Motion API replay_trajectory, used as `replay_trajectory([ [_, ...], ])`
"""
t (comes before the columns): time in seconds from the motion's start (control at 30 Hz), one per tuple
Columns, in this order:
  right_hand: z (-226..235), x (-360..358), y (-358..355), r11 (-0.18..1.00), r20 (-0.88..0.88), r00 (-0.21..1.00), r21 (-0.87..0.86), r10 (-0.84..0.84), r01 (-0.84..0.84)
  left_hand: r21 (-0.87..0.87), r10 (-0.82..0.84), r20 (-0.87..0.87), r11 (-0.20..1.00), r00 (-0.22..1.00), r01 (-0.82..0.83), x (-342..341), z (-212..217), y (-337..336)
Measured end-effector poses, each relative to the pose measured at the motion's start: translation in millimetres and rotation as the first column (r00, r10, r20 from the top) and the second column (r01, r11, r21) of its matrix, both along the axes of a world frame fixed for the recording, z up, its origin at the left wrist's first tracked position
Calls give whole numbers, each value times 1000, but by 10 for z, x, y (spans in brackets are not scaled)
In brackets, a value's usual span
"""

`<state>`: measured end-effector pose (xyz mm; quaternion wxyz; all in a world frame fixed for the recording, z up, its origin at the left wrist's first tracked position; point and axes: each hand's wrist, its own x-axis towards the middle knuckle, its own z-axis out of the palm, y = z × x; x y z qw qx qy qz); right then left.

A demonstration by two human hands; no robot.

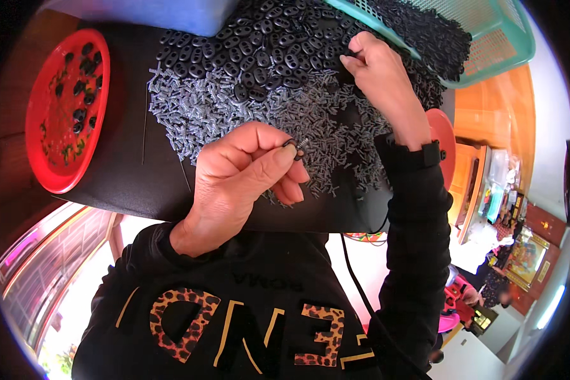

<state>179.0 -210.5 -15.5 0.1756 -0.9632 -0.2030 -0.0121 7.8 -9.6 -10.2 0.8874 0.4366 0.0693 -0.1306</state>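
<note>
Left hand point(234, 174) pinches a spring point(304, 144) before leopard-lettered sweatshirt point(256, 301); right hand point(381, 68), hold unclear, curls beside teal basket point(519, 54) of black parts point(424, 38).

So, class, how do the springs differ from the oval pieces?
The springs are silvery grey; the oval pieces are black. The springs are thin; the oval pieces are broader, with holes. The springs lie mostly lower in view; the oval pieces, mostly higher. Both lie heaped on the table.

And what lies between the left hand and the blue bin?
In the head view, small grey springs lie nearest the left hand, then a band of black oval pieces toward the blue bin.
</note>
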Motion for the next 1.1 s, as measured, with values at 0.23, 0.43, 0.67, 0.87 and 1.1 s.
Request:
replay_trajectory([
  [0.23, -6, -43, -43, 994, -48, 998, 98, 46, -41, 2, 10, 16, 1000, 1000, -10, 22, -18, 24],
  [0.43, 520, -471, 37, 838, -504, 857, 510, 108, 195, -41, 22, -6, 999, 1000, -22, 7, 30, 78],
  [0.67, 643, -879, 33, 623, -536, 763, 747, 360, 231, 30, -14, 5, 999, 1000, 14, -63, 148, 4],
  [0.87, 812, -1081, 92, 719, -562, 742, 677, 367, 157, 40, -66, -21, 997, 998, 67, -124, 269, -30],
  [1.1, 807, -1164, 116, 752, -344, 851, 654, 396, -86, 7, -92, -5, 996, 996, 92, -168, 285, -40],
])
